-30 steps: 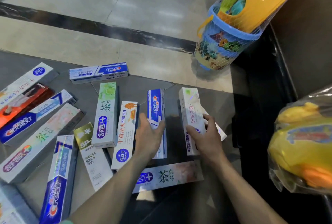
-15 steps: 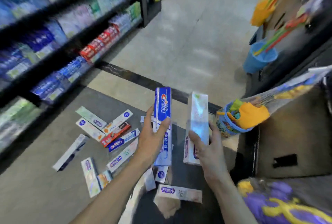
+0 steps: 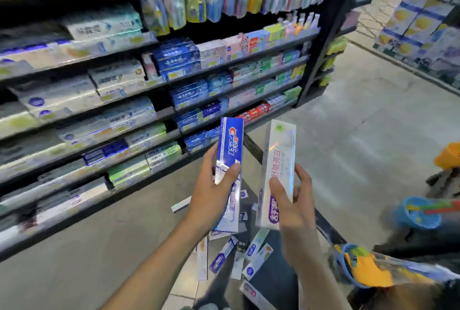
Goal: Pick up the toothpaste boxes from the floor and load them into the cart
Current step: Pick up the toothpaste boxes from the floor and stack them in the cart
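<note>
— What's in the hands from where you stand?

— The left hand is wrapped round a blue and white cardboard Crest toothpaste box, thumb across its front, box held upright. The right hand grips a tall white cardboard toothpaste box with red characters and a purple logo, also upright, thumb on its face. The two boxes are side by side, apart, raised in front of the dark shop shelves stacked with toothpaste cartons.

— And the others?

— A scatter of white and blue toothpaste boxes lies on the grey floor below the hands. I can't make out the cart. Far right, blurred, a blue plastic toy bucket.
</note>
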